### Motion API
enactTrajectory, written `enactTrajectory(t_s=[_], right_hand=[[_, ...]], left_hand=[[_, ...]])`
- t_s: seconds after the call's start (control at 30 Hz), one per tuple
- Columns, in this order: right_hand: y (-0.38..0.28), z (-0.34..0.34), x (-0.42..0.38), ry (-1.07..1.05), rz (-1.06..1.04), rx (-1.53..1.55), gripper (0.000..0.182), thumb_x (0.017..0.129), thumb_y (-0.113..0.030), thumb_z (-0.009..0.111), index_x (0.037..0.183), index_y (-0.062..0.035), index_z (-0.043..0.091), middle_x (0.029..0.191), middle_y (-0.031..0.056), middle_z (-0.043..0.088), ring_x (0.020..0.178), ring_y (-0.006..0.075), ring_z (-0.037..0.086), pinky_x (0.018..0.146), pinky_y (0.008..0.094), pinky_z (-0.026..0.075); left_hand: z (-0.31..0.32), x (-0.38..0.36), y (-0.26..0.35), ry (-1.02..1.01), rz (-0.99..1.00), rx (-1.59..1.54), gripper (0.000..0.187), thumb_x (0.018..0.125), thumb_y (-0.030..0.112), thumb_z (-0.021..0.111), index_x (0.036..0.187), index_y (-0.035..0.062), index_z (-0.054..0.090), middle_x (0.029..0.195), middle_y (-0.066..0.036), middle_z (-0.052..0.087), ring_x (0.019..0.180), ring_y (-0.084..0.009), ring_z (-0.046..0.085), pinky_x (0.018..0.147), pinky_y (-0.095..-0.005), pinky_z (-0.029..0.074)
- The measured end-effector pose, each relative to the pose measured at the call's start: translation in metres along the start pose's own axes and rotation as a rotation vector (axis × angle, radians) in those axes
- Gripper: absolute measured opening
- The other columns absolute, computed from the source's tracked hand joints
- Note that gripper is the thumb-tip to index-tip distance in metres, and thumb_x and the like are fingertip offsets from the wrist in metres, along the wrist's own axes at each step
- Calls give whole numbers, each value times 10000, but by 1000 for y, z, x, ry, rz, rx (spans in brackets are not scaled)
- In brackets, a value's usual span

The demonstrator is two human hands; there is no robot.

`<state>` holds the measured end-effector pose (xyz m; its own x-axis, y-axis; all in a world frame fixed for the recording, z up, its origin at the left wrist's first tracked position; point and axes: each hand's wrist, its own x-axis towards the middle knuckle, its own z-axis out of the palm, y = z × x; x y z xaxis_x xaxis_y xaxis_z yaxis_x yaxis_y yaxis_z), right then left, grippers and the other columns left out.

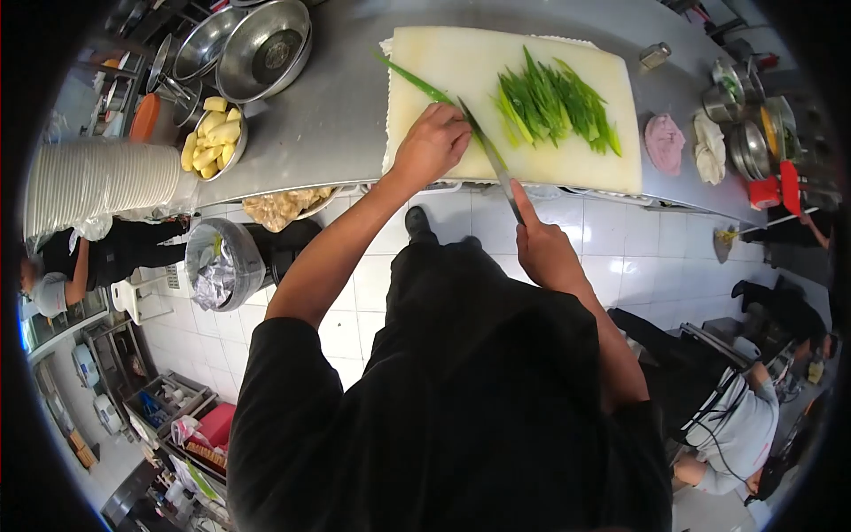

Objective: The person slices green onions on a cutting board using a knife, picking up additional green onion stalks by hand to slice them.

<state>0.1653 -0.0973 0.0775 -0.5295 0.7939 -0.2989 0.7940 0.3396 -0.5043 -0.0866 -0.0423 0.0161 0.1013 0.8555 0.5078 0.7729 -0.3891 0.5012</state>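
A long green stalk [412,80] lies slantwise on the left part of the white cutting board [612,80]. My left hand [433,142] presses on the stalk with its fingers curled together. In my right hand [548,250] is the handle of a knife [489,152], the forefinger stretched along it. The blade points up and left, beside my left fingertips and against the stalk. A pile of cut green pieces [554,102] rests on the board, right of the knife.
A bowl of peeled yellow pieces [232,146], metal bowls [264,51] and stacked white containers [106,182] stand left. At right are a small jar [654,56], a pink cloth [663,144] and a white cloth [709,149]. Other people are at both sides.
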Motion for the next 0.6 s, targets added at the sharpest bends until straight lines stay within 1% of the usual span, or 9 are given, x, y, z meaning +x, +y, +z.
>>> enactTrajectory(t_s=[0.13,0.2,0.23,0.27,0.33,0.43,0.53,0.6], right_hand=[[12,-1,3,41,-33,63,706,933,-106,512,1551,-232,194,684,272,631,666,483,620,692,571,502],[21,-12,14,49,53,71,702,938,-129,504,1552,-252,186,709,279,637,700,501,617,719,578,497],[30,-13,19,138,12,83,694,947,-140,496,1556,-255,183,722,278,641,703,495,618,726,576,496],[35,-16,22,177,-1,14,698,951,-142,494,1558,-265,174,715,278,638,695,491,617,721,572,496],[32,-24,19,210,-39,-10,698,952,-143,496,1559,-270,175,690,272,628,674,485,611,704,565,493],[14,-36,4,101,34,27,698,952,-138,499,1558,-272,182,663,265,618,653,481,606,686,570,485],[7,-27,-12,86,6,25,700,948,-129,508,1556,-272,192,642,258,610,636,474,603,670,575,479],[4,-21,-17,89,-20,-4,727,934,-118,537,1559,-251,189,648,257,617,636,467,613,674,571,494]], left_hand=[[-1,2,0,13,36,4,90,785,35,702,872,16,719,963,-107,630,927,-307,596,821,-400,513],[-2,0,0,10,30,6,86,784,32,703,867,13,717,968,-108,631,931,-310,596,826,-398,512],[-1,-2,2,1,26,2,87,783,28,704,867,12,716,970,-110,632,933,-312,596,827,-398,512],[1,-3,2,-4,24,1,87,782,25,705,867,11,715,973,-112,633,935,-313,596,829,-398,513],[3,-3,9,-7,25,-25,89,780,17,706,868,9,713,976,-116,635,941,-316,597,832,-399,513],[4,-8,21,1,25,-72,95,778,9,705,872,5,710,980,-122,640,952,-318,600,838,-402,513],[-2,-9,21,40,11,-48,102,778,10,706,879,3,710,992,-127,644,963,-318,603,845,-401,512],[-4,-4,11,67,15,-27,106,779,13,708,885,4,711,1001,-129,646,969,-318,605,852,-399,511]])
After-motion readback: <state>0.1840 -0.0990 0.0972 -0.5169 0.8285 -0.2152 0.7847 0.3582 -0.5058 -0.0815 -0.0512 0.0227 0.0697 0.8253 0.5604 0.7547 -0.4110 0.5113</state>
